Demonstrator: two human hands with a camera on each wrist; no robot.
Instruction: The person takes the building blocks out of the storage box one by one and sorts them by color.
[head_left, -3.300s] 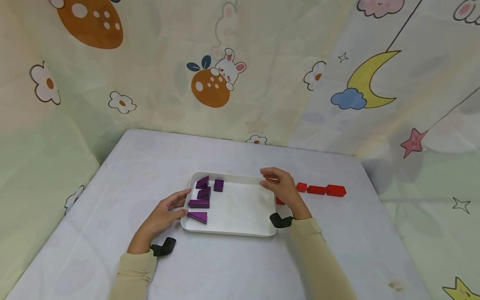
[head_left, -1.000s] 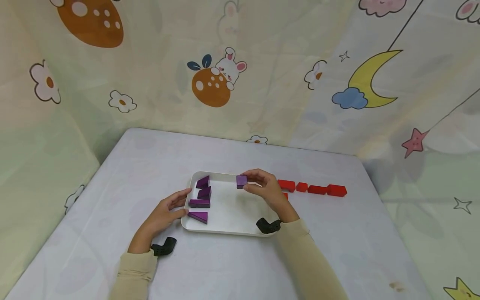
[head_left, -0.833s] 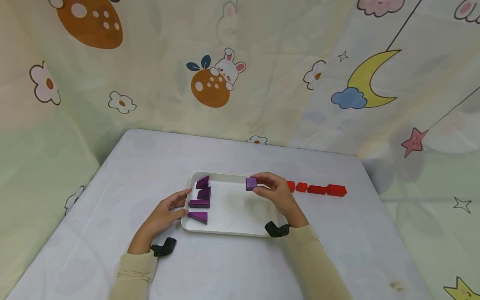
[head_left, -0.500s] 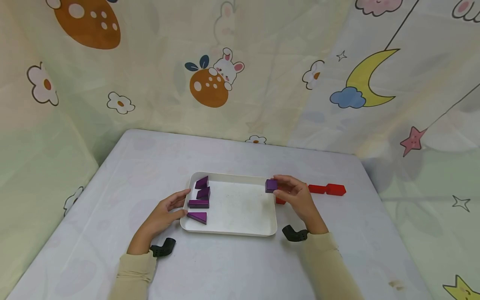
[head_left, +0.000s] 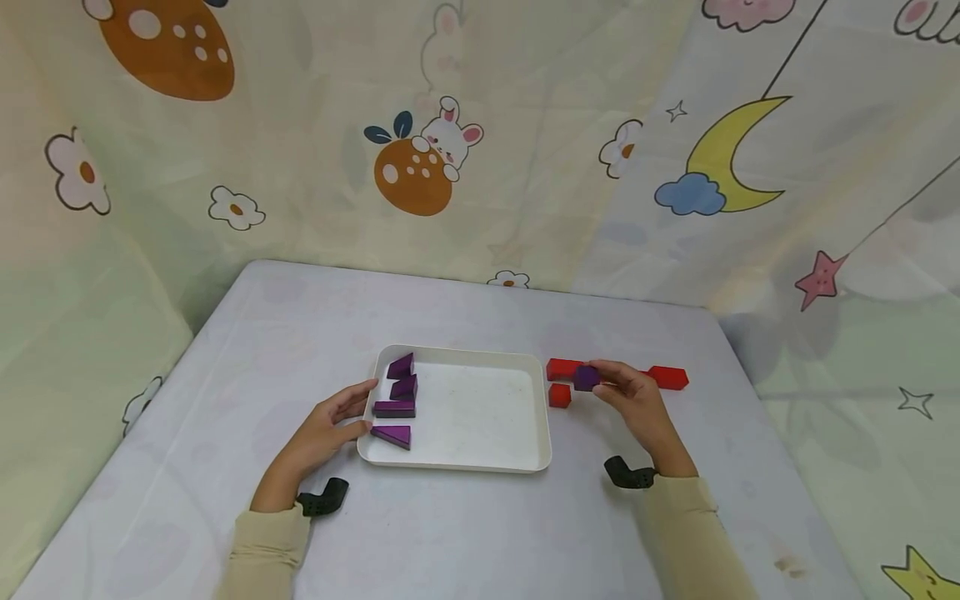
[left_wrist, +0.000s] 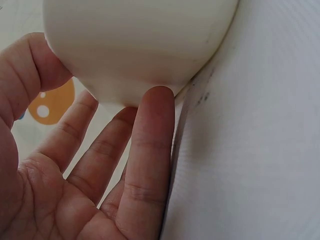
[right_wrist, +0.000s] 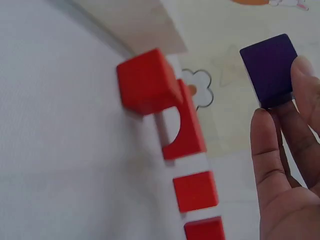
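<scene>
For sound handling, the purple cube [head_left: 585, 378] is best carried level and clear of the red blocks [head_left: 667, 378], while the tray [head_left: 480, 417] is steadied at its left end by the left hand [head_left: 322, 437], whose fairly straight fingers are laid against it without a clasp. The cube is pinched between thumb and fingertips in the grip of the right hand [head_left: 643, 408], at that hand's left end, right of the frame's centre and overlapping the red row.
</scene>
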